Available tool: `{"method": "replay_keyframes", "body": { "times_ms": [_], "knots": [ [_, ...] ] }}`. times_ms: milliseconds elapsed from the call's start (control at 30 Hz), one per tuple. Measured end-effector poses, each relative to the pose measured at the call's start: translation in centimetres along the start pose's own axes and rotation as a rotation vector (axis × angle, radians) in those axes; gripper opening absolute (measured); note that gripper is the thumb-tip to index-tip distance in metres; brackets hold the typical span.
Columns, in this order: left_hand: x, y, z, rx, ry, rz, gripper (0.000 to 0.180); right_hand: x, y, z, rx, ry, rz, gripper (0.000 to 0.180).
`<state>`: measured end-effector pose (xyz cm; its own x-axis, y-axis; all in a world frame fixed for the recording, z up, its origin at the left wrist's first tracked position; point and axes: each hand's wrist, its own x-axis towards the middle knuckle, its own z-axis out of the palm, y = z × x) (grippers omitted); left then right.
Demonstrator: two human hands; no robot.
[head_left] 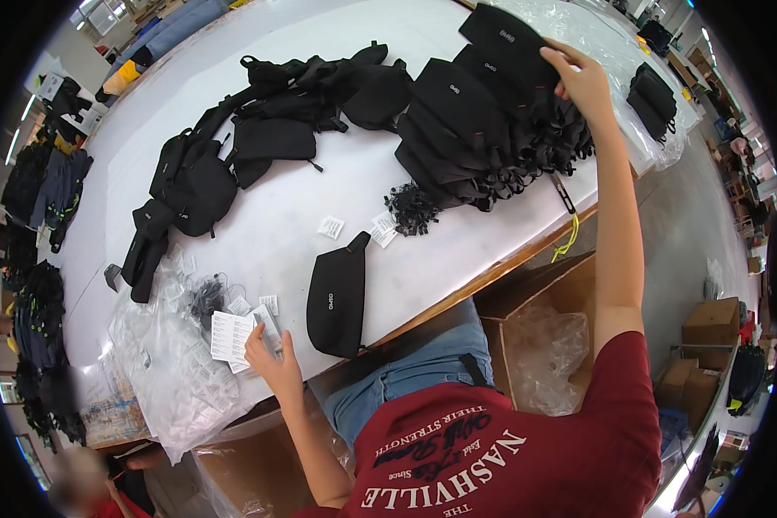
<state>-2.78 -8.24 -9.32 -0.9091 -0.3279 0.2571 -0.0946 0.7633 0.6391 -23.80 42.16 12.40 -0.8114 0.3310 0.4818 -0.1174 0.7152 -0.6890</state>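
At the upper right, my right hand (583, 79) pinches the edge of a flat black pouch (502, 36) with a small light mark on it. This pouch lies over a large pile of similar black pouches (449, 108) with strap ends bunched along the near side. My left hand (276, 367) is low on the left, its thumb and index finger apart beside printed white label cards (231, 338). Whether a fingertip touches the cards is unclear. Between my hands a single black pouch (337, 298) lies at the table's near edge.
More black pouches (272, 138) form a loose row across the white table (354, 186). Small black clips (412, 209) and loose labels lie near the pile. Clear plastic bags (164, 363) cover the left corner. An open cardboard box (540, 319) stands below the table edge.
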Motion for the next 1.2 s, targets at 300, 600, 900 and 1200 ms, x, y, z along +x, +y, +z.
{"method": "replay_keyframes", "body": {
  "times_ms": [300, 600, 900, 1200],
  "knots": [
    [0.9, -2.2, -2.1, 0.197, 0.194, -0.032, 0.048, -7.4, -3.8, 2.9, -0.176, 0.248, -0.374, 0.019],
    [1.3, -6.8, -2.1, 0.424, 0.164, -0.28, 0.073, -23.3, 3.3, 15.0, -0.178, -0.528, 0.064, 0.019],
    [1.8, -7.2, -2.5, 0.417, 0.172, -0.397, 0.077, -24.4, 4.3, 16.9, -0.108, -0.393, 0.226, 0.016],
    [3.2, -10.2, -2.8, 0.333, 0.18, -0.329, 0.078, -23.9, 3.9, 17.2, -0.107, -0.405, 0.228, 0.016]
  ]
}}
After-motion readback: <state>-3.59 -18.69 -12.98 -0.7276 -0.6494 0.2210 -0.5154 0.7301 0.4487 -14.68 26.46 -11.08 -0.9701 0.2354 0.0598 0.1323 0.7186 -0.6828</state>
